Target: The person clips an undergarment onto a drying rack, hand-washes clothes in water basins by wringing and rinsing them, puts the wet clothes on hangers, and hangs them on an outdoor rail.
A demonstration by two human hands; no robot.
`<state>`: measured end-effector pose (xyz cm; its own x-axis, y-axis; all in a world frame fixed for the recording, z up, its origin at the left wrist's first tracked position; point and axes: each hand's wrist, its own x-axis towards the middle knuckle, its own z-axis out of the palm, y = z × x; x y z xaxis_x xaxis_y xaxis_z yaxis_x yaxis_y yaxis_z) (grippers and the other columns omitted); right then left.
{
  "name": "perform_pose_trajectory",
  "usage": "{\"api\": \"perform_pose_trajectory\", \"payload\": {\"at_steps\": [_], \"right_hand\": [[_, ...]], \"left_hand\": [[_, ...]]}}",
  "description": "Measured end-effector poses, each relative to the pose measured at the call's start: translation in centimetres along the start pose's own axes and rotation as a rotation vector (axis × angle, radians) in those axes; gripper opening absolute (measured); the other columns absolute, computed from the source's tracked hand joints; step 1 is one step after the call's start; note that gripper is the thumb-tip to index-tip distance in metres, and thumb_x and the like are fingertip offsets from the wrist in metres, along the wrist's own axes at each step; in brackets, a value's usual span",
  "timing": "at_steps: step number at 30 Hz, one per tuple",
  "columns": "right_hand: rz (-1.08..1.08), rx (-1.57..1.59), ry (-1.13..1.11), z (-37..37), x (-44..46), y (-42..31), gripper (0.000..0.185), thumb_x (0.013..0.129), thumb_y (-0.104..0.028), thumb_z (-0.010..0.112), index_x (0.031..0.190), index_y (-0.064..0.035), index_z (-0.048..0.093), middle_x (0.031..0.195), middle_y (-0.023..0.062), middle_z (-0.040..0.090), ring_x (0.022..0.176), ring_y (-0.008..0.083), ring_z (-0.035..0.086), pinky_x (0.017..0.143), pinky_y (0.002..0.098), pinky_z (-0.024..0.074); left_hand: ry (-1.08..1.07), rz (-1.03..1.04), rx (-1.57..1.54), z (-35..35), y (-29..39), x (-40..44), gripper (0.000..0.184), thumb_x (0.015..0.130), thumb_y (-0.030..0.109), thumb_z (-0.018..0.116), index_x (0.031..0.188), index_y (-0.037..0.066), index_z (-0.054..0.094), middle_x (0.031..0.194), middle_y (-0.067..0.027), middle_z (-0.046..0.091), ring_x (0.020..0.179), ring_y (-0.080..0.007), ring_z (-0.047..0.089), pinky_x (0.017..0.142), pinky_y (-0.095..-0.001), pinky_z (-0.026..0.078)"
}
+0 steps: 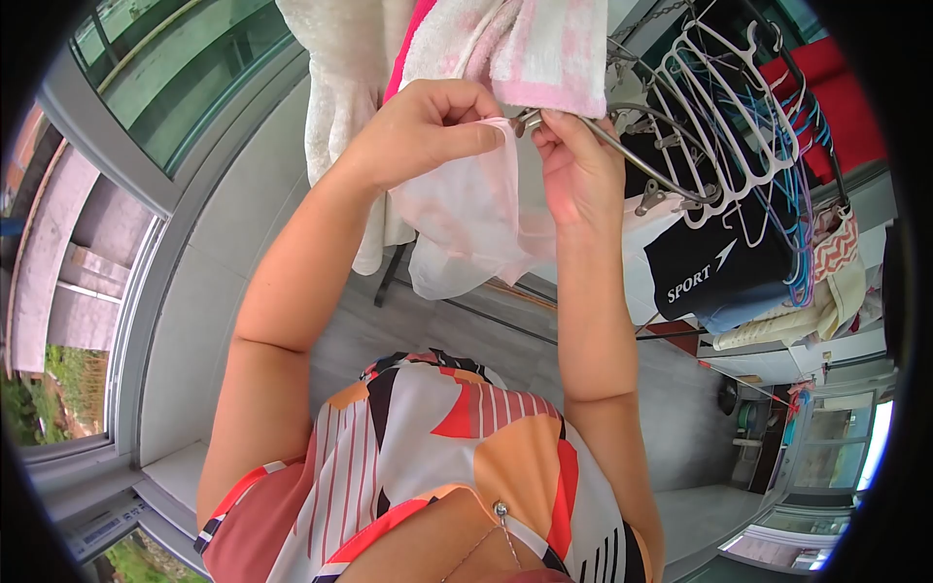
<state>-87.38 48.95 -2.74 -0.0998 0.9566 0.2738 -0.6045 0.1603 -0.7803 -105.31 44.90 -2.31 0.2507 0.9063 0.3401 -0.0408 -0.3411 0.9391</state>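
Note:
My left hand (432,131) is closed, its thumb and fingers pinching the upper edge of a sheer pale pink and white cloth (462,228) that hangs below. Just to the right, my right hand (581,170) has its fingers closed on a small metal clip (526,121). This clip sits at the cloth's upper corner, beside the curved rod of a round metal clip hanger (643,162). Whether its jaws are on the cloth I cannot tell. A pink and white towel (549,58) hangs right above both hands.
A white fluffy cloth (340,78) hangs to the left. Several white hangers (729,97) and a black "SPORT" cloth (714,267) crowd the right. Window frames (146,194) stand on the left, above a tiled wall (209,262). Grey floor (680,418) lies below.

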Motion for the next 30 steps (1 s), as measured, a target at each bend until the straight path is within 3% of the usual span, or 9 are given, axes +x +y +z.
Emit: {"api": "perform_pose_trajectory", "payload": {"at_steps": [9, 15, 16, 19, 21, 23, 25, 27, 30], "right_hand": [[0.017, -0.114, -0.085, -0.2, -0.4, 0.7, 0.028, 0.069, 0.005, 0.074, 0.091, -0.0002, 0.057, 0.086, 0.0101, 0.065, 0.077, 0.0169, 0.06, 0.071, 0.0285, 0.0486], [-0.012, -0.269, -0.218, 0.3, -3.0, -0.3, 0.053, 0.075, -0.005, 0.072, 0.122, 0.0017, 0.048, 0.122, 0.0169, 0.053, 0.113, 0.0218, 0.05, 0.092, 0.0324, 0.0422], [-0.057, -0.528, -0.26, -0.3, -4.0, -1.0, 0.058, 0.077, -0.006, 0.07, 0.128, 0.0021, 0.043, 0.132, 0.0168, 0.046, 0.12, 0.0226, 0.044, 0.095, 0.0334, 0.0403], [-0.344, -0.819, -0.251, -2.5, -9.1, -2.6, 0.049, 0.077, -0.005, 0.068, 0.121, 0.003, 0.048, 0.126, 0.0169, 0.051, 0.116, 0.0245, 0.049, 0.095, 0.0335, 0.0398], [-0.322, -0.902, -0.342, -5.3, -12.6, -3.4, 0.037, 0.076, -0.005, 0.068, 0.11, 0.0024, 0.056, 0.115, 0.0137, 0.059, 0.105, 0.0225, 0.056, 0.087, 0.0314, 0.0446], [-0.136, -0.993, -0.498, -8.6, -15.3, -4.4, 0.025, 0.075, -0.003, 0.068, 0.099, -0.0005, 0.062, 0.1, 0.0092, 0.064, 0.091, 0.0189, 0.061, 0.076, 0.0292, 0.0476], [0.144, -0.905, -0.451, -12.6, -18.1, -4.4, 0.023, 0.076, -0.005, 0.067, 0.098, -0.0042, 0.063, 0.094, 0.0059, 0.065, 0.086, 0.0162, 0.062, 0.067, 0.0272, 0.0478], [0.317, -0.996, -0.343, -17.0, -21.0, -4.7, 0.024, 0.077, -0.009, 0.067, 0.1, -0.0054, 0.063, 0.094, 0.0069, 0.064, 0.085, 0.0175, 0.062, 0.066, 0.027, 0.0471], [0.47, -1.166, -0.239, -23.5, -25.8, -6.7, 0.027, 0.079, -0.016, 0.067, 0.104, -0.007, 0.061, 0.095, 0.0078, 0.064, 0.084, 0.019, 0.061, 0.064, 0.0271, 0.0463]], "left_hand": [[0.081, 0.039, -0.118, 0.3, -0.5, 1.0, 0.009, 0.083, 0.011, 0.063, 0.086, 0.002, 0.062, 0.082, 0.0, 0.062, 0.078, -0.0076, 0.055, 0.072, -0.0226, 0.043], [0.209, -0.019, -0.062, 0.5, -1.4, 1.1, 0.022, 0.081, 0.018, 0.067, 0.096, 0.003, 0.064, 0.081, 0.0016, 0.06, 0.076, -0.0061, 0.053, 0.069, -0.022, 0.042], [0.217, -0.034, -0.023, 0.5, -1.8, 0.8, 0.026, 0.08, 0.018, 0.067, 0.1, 0.003, 0.063, 0.083, 0.0008, 0.061, 0.078, -0.0072, 0.054, 0.07, -0.0225, 0.043], [0.287, -0.006, 0.052, 0.8, -2.9, -0.2, 0.035, 0.08, 0.018, 0.068, 0.111, 0.003, 0.06, 0.094, -0.0023, 0.06, 0.087, -0.0102, 0.055, 0.076, -0.0246, 0.044], [0.397, 0.035, 0.131, 0.5, -4.5, -1.2, 0.038, 0.08, 0.017, 0.067, 0.114, 0.003, 0.058, 0.101, -0.0041, 0.059, 0.093, -0.0117, 0.054, 0.081, -0.0262, 0.043], [0.544, 0.076, 0.27, 0.0, -6.7, -2.5, 0.038, 0.08, 0.015, 0.066, 0.115, 0.003, 0.058, 0.106, -0.0054, 0.057, 0.098, -0.0129, 0.052, 0.084, -0.0276, 0.043], [0.54, -0.055, 0.078, 0.5, -7.6, -4.8, 0.035, 0.081, 0.013, 0.064, 0.114, 0.003, 0.058, 0.106, -0.0056, 0.057, 0.101, -0.013, 0.051, 0.087, -0.0285, 0.041], [0.622, -0.21, 0.125, 1.4, -10.7, -7.6, 0.029, 0.082, 0.012, 0.062, 0.11, 0.003, 0.059, 0.101, -0.0033, 0.058, 0.092, -0.0103, 0.053, 0.078, -0.025, 0.043], [0.561, -0.47, 0.043, 6.8, -16.1, -11.5, 0.018, 0.081, 0.009, 0.06, 0.099, 0.005, 0.06, 0.085, 0.0019, 0.058, 0.072, -0.0055, 0.051, 0.061, -0.0196, 0.039]]}}
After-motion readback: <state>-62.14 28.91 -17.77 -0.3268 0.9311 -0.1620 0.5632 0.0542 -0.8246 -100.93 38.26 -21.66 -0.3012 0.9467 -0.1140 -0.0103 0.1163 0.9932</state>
